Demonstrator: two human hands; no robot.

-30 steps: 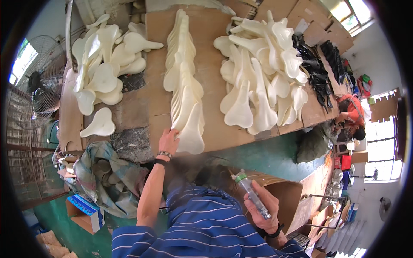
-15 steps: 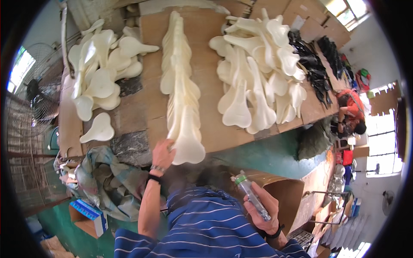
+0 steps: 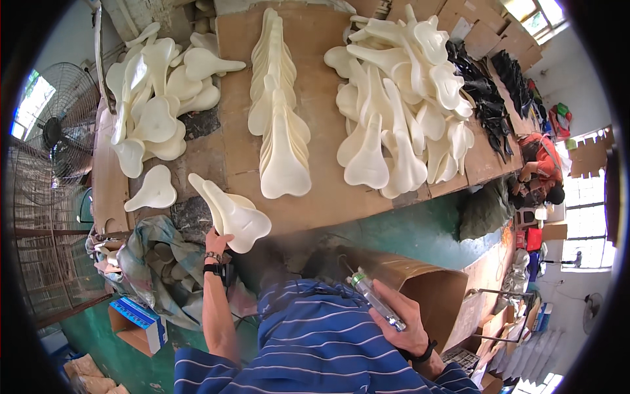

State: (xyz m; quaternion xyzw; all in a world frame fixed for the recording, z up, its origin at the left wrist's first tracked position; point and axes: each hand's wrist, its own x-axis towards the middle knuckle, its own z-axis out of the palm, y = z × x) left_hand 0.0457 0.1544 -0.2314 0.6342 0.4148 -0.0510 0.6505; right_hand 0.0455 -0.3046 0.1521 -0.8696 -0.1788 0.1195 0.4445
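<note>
My left hand grips a small stack of cream, bicycle-saddle-shaped pads by its near edge, at the table's front edge. Their narrow noses point to the far left. Just right of it, a long overlapping row of the same pads runs away from me down the middle of the cardboard-covered table. Low at the right, my right hand is closed around a clear-bodied hand tool with a green collar and a thin tip. The tool is held away from the pads.
Loose cream pads lie heaped at left and right, with a single pad nearer. Black pieces lie farther right. A large cardboard tube and a cloth sack flank me. A person in orange sits beyond; a fan stands left.
My left hand has moved left from the row's near end and now holds a small stack of pads. The row ends farther from me. The tool stays in my right hand.
</note>
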